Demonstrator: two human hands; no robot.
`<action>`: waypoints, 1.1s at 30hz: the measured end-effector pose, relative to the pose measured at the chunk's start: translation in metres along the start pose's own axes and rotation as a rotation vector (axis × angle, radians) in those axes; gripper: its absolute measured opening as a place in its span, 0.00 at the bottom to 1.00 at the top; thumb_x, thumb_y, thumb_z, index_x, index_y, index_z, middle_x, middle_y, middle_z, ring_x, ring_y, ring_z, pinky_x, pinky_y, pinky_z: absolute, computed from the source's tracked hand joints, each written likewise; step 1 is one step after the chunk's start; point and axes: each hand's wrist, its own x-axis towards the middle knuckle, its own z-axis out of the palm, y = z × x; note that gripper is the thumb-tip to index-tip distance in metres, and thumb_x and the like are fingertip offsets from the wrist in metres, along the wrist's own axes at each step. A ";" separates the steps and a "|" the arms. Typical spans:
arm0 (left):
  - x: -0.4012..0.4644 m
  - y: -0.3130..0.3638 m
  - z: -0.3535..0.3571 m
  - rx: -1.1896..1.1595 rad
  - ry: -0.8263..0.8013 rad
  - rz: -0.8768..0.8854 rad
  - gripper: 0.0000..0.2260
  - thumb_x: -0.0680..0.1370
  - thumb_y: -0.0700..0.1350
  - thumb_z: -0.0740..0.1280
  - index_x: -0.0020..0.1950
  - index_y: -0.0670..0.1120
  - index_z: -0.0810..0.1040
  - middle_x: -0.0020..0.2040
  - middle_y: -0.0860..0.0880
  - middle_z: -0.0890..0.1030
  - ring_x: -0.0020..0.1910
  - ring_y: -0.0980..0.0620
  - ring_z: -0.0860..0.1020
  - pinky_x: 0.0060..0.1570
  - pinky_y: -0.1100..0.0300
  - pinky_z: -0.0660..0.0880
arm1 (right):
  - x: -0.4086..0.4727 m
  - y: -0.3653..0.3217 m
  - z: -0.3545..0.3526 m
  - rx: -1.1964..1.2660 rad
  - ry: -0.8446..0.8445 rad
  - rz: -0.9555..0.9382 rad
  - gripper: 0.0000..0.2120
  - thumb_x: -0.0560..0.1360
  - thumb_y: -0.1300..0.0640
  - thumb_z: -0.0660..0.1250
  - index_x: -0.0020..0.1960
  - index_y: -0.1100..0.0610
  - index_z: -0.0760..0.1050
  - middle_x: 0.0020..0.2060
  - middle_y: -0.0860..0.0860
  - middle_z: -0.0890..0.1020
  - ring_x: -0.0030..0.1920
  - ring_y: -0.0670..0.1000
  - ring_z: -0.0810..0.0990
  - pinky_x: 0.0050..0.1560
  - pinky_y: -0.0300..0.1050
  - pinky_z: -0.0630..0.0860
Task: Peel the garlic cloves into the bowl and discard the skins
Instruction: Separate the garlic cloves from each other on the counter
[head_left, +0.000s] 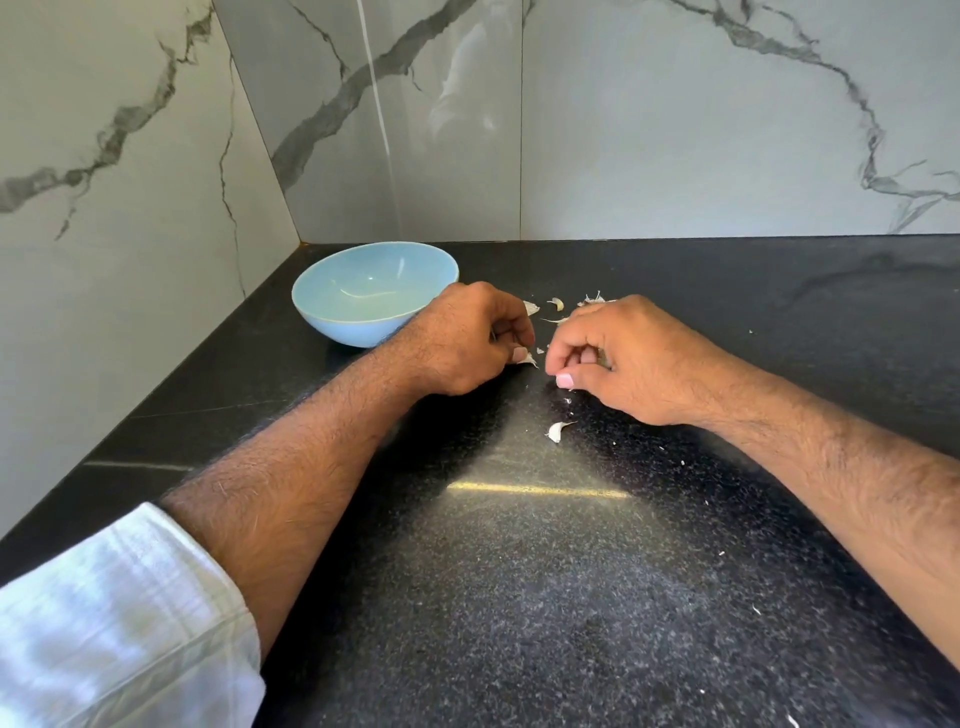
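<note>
A light blue bowl (363, 296) stands on the black counter (519, 571) near the back left corner, and I see nothing inside it. My left hand (462, 338) lies just right of the bowl, fingers curled, pinching a white scrap of garlic skin (527, 358) against the counter. My right hand (618, 358) rests a little to the right, fingers curled inward round something small that I cannot make out. A garlic piece (557, 430) lies on the counter below my right hand. More skin scraps (558, 304) lie behind both hands.
Marble wall panels (675, 130) close off the counter at the back and on the left. Tiny white skin flakes (756, 609) dot the counter at the right. A bright strip of reflected light (535, 489) crosses the counter between my forearms.
</note>
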 end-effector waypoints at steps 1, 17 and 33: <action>0.000 0.000 0.000 -0.010 0.005 -0.001 0.05 0.78 0.44 0.76 0.50 0.54 0.87 0.41 0.57 0.85 0.40 0.61 0.79 0.43 0.66 0.74 | 0.000 0.001 -0.001 0.013 -0.004 0.020 0.09 0.77 0.62 0.76 0.49 0.48 0.84 0.40 0.42 0.83 0.40 0.40 0.83 0.45 0.45 0.84; -0.008 -0.003 -0.013 -0.156 -0.016 -0.060 0.03 0.80 0.42 0.75 0.53 0.49 0.86 0.42 0.53 0.87 0.38 0.56 0.86 0.46 0.64 0.82 | -0.006 -0.005 -0.010 0.110 0.078 0.084 0.03 0.77 0.57 0.76 0.50 0.50 0.84 0.39 0.43 0.85 0.39 0.39 0.82 0.41 0.33 0.79; -0.018 -0.020 -0.004 -0.529 0.048 -0.226 0.03 0.80 0.43 0.75 0.51 0.44 0.87 0.43 0.46 0.88 0.40 0.53 0.84 0.43 0.60 0.78 | 0.001 -0.029 0.003 -0.074 0.104 -0.066 0.05 0.76 0.60 0.76 0.43 0.52 0.84 0.36 0.43 0.82 0.36 0.42 0.81 0.38 0.35 0.79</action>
